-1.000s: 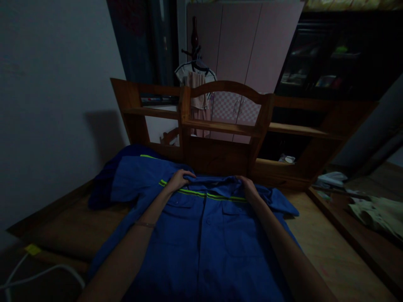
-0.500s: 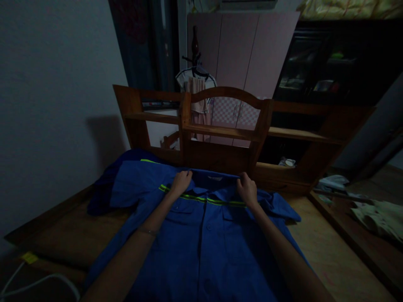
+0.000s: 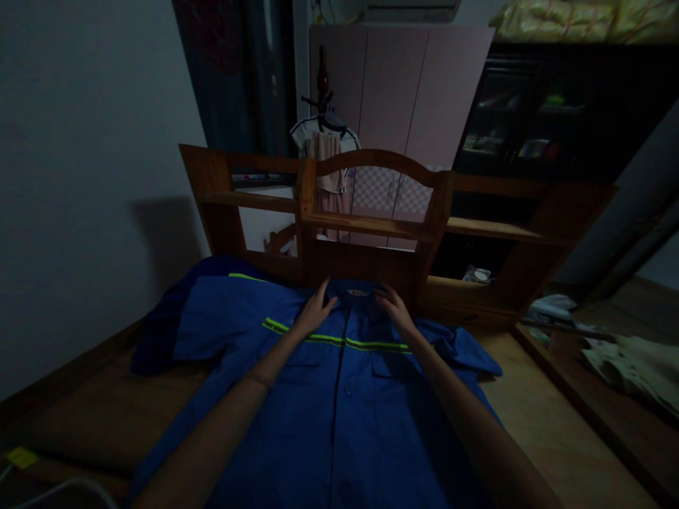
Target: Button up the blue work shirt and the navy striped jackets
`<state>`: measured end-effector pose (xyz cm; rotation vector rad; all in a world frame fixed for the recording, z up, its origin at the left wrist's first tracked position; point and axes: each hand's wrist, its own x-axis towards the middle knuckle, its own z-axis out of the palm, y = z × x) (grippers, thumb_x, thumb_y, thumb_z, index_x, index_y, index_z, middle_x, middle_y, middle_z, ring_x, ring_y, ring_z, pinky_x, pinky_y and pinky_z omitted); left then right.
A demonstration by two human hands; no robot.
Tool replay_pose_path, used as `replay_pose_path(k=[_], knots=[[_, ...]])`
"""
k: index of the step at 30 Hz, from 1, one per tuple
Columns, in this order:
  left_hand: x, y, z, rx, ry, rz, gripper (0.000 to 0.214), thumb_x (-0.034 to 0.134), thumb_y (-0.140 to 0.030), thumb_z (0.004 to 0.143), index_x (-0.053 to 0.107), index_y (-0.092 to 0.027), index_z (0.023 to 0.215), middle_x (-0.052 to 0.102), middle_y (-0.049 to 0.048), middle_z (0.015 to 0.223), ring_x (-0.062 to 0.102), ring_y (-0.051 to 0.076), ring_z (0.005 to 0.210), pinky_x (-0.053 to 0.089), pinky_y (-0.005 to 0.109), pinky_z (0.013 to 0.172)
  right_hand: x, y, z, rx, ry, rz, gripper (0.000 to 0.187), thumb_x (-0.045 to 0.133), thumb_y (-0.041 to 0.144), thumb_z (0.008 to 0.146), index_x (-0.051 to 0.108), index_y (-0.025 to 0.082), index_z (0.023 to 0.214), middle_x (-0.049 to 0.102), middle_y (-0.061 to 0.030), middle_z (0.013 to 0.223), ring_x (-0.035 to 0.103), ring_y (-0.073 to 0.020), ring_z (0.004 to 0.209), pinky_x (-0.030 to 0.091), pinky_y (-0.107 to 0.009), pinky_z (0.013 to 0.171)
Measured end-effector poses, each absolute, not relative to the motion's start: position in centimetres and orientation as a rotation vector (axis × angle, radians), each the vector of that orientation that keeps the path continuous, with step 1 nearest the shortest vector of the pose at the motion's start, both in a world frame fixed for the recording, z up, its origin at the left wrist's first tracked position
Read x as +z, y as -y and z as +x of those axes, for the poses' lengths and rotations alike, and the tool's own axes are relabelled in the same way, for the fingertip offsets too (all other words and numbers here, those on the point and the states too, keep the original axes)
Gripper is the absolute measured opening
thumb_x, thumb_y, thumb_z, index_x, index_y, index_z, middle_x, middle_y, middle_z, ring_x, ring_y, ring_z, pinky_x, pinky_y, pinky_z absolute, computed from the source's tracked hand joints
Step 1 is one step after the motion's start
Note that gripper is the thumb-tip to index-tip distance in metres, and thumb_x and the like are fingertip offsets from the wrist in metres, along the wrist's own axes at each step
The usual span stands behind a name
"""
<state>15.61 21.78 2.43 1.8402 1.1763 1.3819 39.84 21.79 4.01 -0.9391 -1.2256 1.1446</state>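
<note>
A blue short-sleeved work shirt [image 3: 366, 403] with yellow-green stripes lies spread front side up, its collar toward the wooden headboard. My left hand [image 3: 317, 309] rests at the left side of the collar, fingers apart. On the collar's other side is my right hand [image 3: 393, 308], its fingers also spread and touching the cloth. Between the two hands a pale label [image 3: 357, 293] shows inside the neck. The left sleeve lies over a darker blue cloth [image 3: 153, 346]. My forearms cover parts of the shirt front.
The wooden headboard [image 3: 366, 263] with open shelves stands just beyond the collar. A wall [image 3: 90, 177] rises on the left. Bare wooden board [image 3: 535, 403] shows right of the shirt, bounded by a raised rail [image 3: 578, 410]. A white cable [image 3: 79, 484] lies at lower left.
Both hands have let go of the shirt's shoulder edges and opened. My right hand has moved inward toward the collar, and the collar now lies flatter with its label more visible.
</note>
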Motion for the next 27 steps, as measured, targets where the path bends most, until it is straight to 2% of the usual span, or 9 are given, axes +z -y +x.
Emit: replay_pose_path(k=[3, 6, 9, 11, 15, 19, 22, 25, 27], knots=[[2.7, -20.4, 15.7, 1.396, -1.475, 1.989, 0.059, 0.05, -0.042, 0.087, 0.035, -0.021, 0.141, 0.042, 0.0126, 0.135, 0.038, 0.027, 0.127, 0.023, 0.036, 0.109, 5.5, -19.5, 40.9, 1.089, 1.313, -0.89, 0.051, 0.067, 0.02, 0.067, 0.056, 0.026, 0.116, 0.064, -0.0031, 0.113, 0.058, -0.0161, 0.107, 0.041, -0.03, 0.097], [4.6, -19.1, 16.3, 1.435, -1.634, 2.093, 0.051, 0.047, -0.042, 0.088, 0.047, -0.018, 0.133, 0.046, 0.0145, 0.123, 0.043, 0.029, 0.118, 0.028, 0.036, 0.105, 7.7, -17.2, 43.8, 0.894, 1.483, -0.928, 0.048, 0.065, 0.019, 0.072, 0.057, 0.027, 0.118, 0.064, -0.0023, 0.109, 0.06, -0.0163, 0.097, 0.044, -0.03, 0.092], [6.2, -17.7, 18.6, 1.19, -1.295, 2.374, 0.035, 0.047, -0.04, 0.088, 0.061, -0.022, 0.114, 0.052, 0.0111, 0.112, 0.049, 0.025, 0.109, 0.034, 0.032, 0.1, 9.5, -16.0, 48.0, 0.691, 1.611, -1.066, 0.041, 0.064, 0.018, 0.072, 0.061, 0.027, 0.112, 0.066, -0.002, 0.101, 0.06, -0.0182, 0.091, 0.045, -0.032, 0.088], [6.5, -16.9, 21.2, 0.922, -1.085, 2.526, 0.03, 0.046, -0.04, 0.089, 0.064, -0.023, 0.107, 0.055, 0.0101, 0.108, 0.051, 0.024, 0.106, 0.036, 0.032, 0.098, 10.2, -16.0, 50.8, 0.669, 1.655, -1.209, 0.034, 0.067, 0.017, 0.068, 0.066, 0.025, 0.102, 0.067, -0.0027, 0.096, 0.06, -0.021, 0.092, 0.044, -0.034, 0.089], [5.4, -16.9, 26.7, 0.81, -1.146, 2.568, 0.035, 0.05, -0.038, 0.087, 0.059, -0.023, 0.117, 0.053, 0.0117, 0.12, 0.047, 0.026, 0.114, 0.034, 0.035, 0.1, 10.1, -16.3, 55.3, 0.733, 1.702, -1.427, 0.026, 0.079, 0.016, 0.05, 0.069, 0.021, 0.073, 0.067, -0.0045, 0.077, 0.061, -0.0263, 0.089, 0.045, -0.036, 0.087], [4.2, -19.4, 30.2, 0.891, -1.402, 2.339, 0.061, 0.065, -0.041, 0.077, 0.047, -0.018, 0.129, 0.046, 0.0172, 0.131, 0.042, 0.03, 0.123, 0.034, 0.036, 0.099, 8.9, -15.1, 58.3, 0.794, 1.676, -1.57, 0.033, 0.084, 0.02, 0.038, 0.069, 0.021, 0.067, 0.066, -0.003, 0.066, 0.063, -0.0245, 0.078, 0.047, -0.035, 0.083], [3.8, -21.8, 31.5, 0.875, -1.538, 2.184, 0.072, 0.068, -0.05, 0.071, 0.047, -0.008, 0.125, 0.055, 0.0235, 0.116, 0.053, 0.033, 0.11, 0.042, 0.037, 0.086, 8.4, -14.1, 60.3, 0.829, 1.64, -1.632, 0.024, 0.083, 0.029, 0.043, 0.067, 0.021, 0.059, 0.063, -0.0005, 0.056, 0.063, -0.0213, 0.069, 0.049, -0.032, 0.075], [3.5, -23.3, 32.2, 0.821, -1.637, 2.055, 0.055, 0.073, -0.05, 0.065, 0.059, -0.011, 0.102, 0.063, 0.0189, 0.096, 0.061, 0.031, 0.093, 0.044, 0.034, 0.076, 8.5, -13.6, 62.1, 0.859, 1.599, -1.636, 0.022, 0.079, 0.035, 0.051, 0.062, 0.021, 0.048, 0.056, 0.0013, 0.044, 0.061, -0.019, 0.058, 0.049, -0.029, 0.065], [3.3, -23.6, 32.7, 0.85, -1.728, 1.991, 0.051, 0.076, -0.045, 0.063, 0.06, -0.013, 0.099, 0.061, 0.0211, 0.105, 0.058, 0.033, 0.1, 0.043, 0.036, 0.079, 8.8, -13.3, 63.2, 0.865, 1.564, -1.609, 0.024, 0.077, 0.037, 0.055, 0.061, 0.021, 0.046, 0.053, 0.0014, 0.04, 0.058, -0.0181, 0.053, 0.048, -0.028, 0.059]])
